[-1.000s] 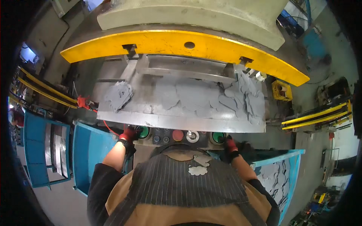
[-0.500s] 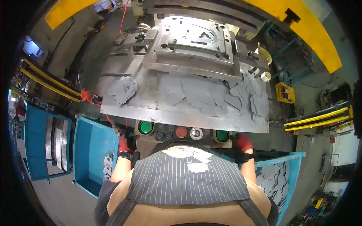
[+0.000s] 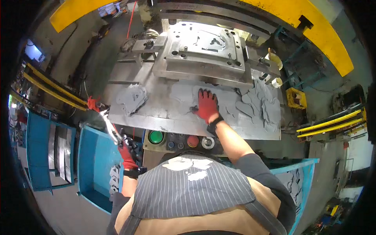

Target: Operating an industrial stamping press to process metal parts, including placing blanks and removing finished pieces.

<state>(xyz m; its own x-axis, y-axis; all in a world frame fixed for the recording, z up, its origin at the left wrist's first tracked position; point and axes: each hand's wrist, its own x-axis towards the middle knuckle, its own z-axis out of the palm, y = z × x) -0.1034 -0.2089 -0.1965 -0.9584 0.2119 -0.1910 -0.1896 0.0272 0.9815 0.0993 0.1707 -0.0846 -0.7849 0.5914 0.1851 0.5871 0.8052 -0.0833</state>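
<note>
Head | right hand (image 3: 207, 106) over gray sheets (image 3: 227, 98) | left hand (image 3: 127, 152) outside table edge (image 3: 172, 124)

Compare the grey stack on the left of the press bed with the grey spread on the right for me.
The left stack is a compact heap, while the right spread covers a much wider area. The left stack has no hand over it; the right spread has the right hand over it, fingers splayed. Both consist of flat grey pieces on the same metal bed.
</note>
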